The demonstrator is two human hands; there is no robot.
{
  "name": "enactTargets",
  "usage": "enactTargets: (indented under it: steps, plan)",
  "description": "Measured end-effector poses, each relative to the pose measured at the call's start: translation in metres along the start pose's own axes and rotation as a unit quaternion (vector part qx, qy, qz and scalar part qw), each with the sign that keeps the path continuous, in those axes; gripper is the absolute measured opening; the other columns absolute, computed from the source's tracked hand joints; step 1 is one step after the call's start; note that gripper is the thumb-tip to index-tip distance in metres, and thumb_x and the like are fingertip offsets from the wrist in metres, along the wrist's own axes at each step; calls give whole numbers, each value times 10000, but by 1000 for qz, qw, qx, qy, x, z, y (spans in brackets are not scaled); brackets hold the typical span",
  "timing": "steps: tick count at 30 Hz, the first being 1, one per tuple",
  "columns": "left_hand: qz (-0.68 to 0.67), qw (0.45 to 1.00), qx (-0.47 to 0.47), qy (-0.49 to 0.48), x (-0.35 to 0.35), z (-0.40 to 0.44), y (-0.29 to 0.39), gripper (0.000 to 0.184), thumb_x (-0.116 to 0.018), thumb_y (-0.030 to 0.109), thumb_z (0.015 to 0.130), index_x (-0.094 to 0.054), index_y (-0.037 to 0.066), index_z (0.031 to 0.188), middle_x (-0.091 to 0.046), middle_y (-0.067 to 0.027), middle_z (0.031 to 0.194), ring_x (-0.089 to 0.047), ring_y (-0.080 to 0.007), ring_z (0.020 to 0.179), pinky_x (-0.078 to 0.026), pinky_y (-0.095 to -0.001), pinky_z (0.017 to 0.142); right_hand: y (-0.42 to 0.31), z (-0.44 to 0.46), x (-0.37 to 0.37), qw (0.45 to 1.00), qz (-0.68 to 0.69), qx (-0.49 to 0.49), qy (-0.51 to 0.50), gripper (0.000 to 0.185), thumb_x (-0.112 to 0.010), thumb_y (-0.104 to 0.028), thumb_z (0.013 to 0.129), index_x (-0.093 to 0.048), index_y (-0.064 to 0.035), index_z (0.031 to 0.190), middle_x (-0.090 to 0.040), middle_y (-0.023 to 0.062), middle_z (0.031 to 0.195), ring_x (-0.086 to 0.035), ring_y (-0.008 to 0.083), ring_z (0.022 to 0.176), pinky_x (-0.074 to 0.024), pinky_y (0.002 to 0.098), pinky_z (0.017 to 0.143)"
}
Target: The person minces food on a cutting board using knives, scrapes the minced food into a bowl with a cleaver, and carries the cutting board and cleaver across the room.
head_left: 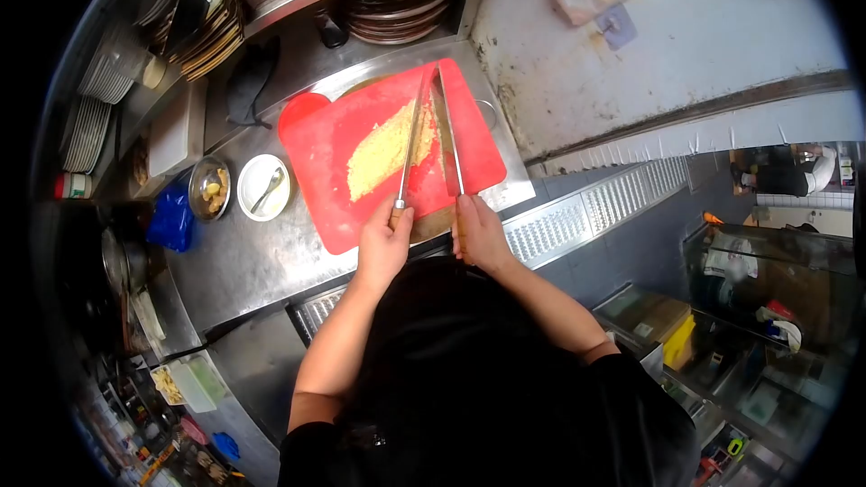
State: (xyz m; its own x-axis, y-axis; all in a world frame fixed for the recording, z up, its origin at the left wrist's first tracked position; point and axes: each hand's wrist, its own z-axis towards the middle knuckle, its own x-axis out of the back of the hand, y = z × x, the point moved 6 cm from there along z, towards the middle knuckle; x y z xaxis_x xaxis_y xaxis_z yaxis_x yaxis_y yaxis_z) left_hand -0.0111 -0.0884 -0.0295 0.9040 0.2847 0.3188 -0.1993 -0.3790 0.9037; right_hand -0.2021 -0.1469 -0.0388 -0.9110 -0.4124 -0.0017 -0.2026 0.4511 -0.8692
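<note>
My left hand (385, 239) is closed around the wooden handle of a cleaver (414, 146), its blade seen nearly edge-on. Wrapped round a second handle is my right hand (481, 233), and that cleaver (449, 131) points away from me as well. Both blades are over a red cutting board (316, 171). A spread of finely chopped yellowish food (383, 155) lies on the board, mostly left of the left blade, with some bits between the two blades. I cannot make out what food it is.
Left of the board stand a white bowl (255, 172) with a spoon and a metal bowl (200, 188) with brownish pieces. A blue bag (170, 216) lies beside them on the steel counter (234, 261). Stacked plates (397, 13) fill the shelf behind. Far right, another person (803, 179) is partly visible.
</note>
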Motion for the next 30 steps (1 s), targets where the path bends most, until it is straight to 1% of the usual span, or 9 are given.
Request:
enactTargets:
  steps: [4,7,10,13,17,20,23,26,30]
  plan:
    - [-24,999,-25,27,4,0,2,332,-709,170,1012,-676,-29,1276,-634,-138,716,-604,-158,642,-505,-350,624,-7,-1,-3,999,23,-43,4,441,-413,-446,1146,-545,-34,1061,-561,78,698,-569,163,514,-492,313,479]
    - [24,999,-32,19,8,-7,16,320,-711,165,1008,-682,-22,1266,-674,-176,766,-624,-185,661,-515,-367,645,-6,-5,-7,1000,16,-4,-7,434,-409,-440,1150,-542,-36,1063,-562,77,703,-569,163,516,-490,313,479]
    - [23,999,28,-5,7,2,4,343,-705,162,1009,-672,-37,1286,-699,-197,799,-671,-206,692,-528,-377,662,-9,-2,-10,1000,19,-10,2,431,-420,-417,1147,-514,-31,981,-552,81,645,-558,174,481,-469,326,454]
    - [30,997,-67,37,14,-7,22,356,-697,162,1011,-664,-45,1298,-703,-192,792,-686,-196,697,-529,-374,656,-12,-6,-9,1000,16,8,6,453,-431,-419,1142,-505,-20,940,-552,86,622,-557,182,467,-467,337,446]
    - [33,999,-29,27,10,-1,-7,353,-701,159,1007,-672,-41,1296,-698,-204,796,-676,-219,683,-529,-374,657,-4,4,-9,1000,-7,6,7,471,-431,-427,1141,-506,-13,928,-558,92,630,-558,190,464,-477,345,452]
    - [31,999,-16,22,14,-6,17,354,-703,161,1005,-676,-40,1295,-692,-210,795,-672,-224,677,-529,-374,658,-16,-6,-12,999,32,-14,9,474,-433,-427,1141,-506,-15,919,-559,93,629,-554,193,458,-475,345,449]
    - [47,998,-39,29,17,-5,11,349,-702,164,1007,-680,-40,1290,-673,-190,762,-648,-199,657,-521,-364,645,-6,1,-14,1000,-1,22,-4,471,-435,-428,1141,-507,-19,918,-562,94,630,-553,194,455,-473,342,448]
    - [27,999,-27,34,16,-1,10,343,-700,164,1008,-682,-39,1284,-656,-166,735,-626,-178,641,-511,-354,631,-12,-3,-14,999,7,-39,-16,459,-410,-446,1149,-546,-14,1080,-568,81,717,-573,170,515,-489,325,478]
    - [30,999,-12,28,18,-1,7,343,-700,162,1007,-681,-46,1280,-657,-175,732,-630,-200,634,-513,-357,633,-3,-1,-15,1000,-5,7,-24,461,-402,-445,1149,-543,-17,1051,-568,80,717,-569,169,513,-487,324,477]
